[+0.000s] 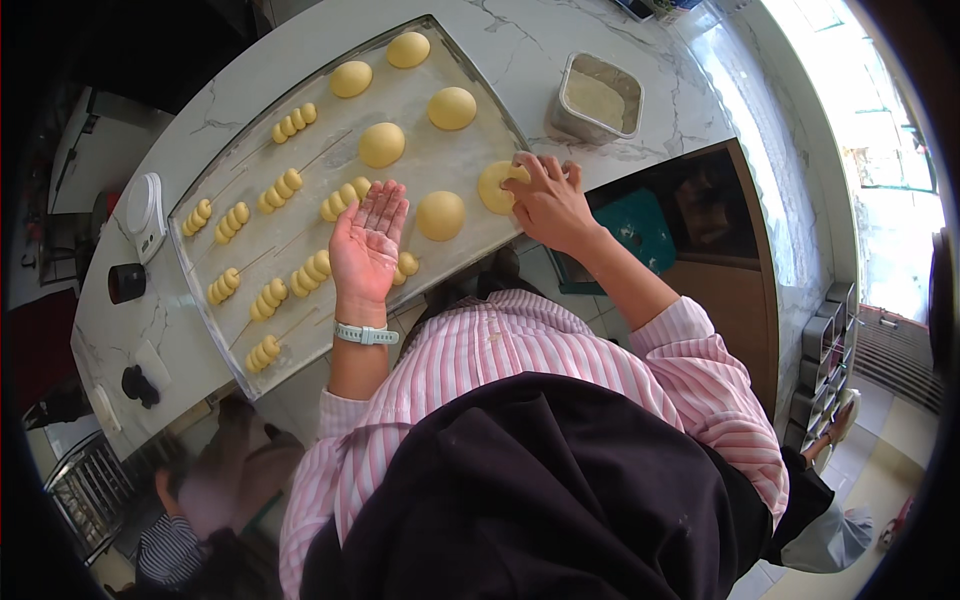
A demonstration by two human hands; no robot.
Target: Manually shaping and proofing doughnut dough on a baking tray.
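Note:
My left hand (368,240) is held palm up above the tray, with its fingers stretched out and a dusting of white on the palm. It holds nothing. At the tray's right edge, my right hand (556,207) has its thumb and curled fingers on a yellow dough ball (494,188) that looks flattened and dented. Part of this dough is hidden under the hand. A smooth dough ball (440,216) lies between my hands, and several like it sit farther back. Short dough twists (280,190) on thin sticks fill the tray's left side; my left hand hides some.
The metal tray (480,70) rests on a marble-patterned table (235,110). A square metal tin (597,103) with pale flour stands at the back right. A white kitchen scale (146,218) and a black cup (127,283) are at the left. Another person (180,545) is at the lower left.

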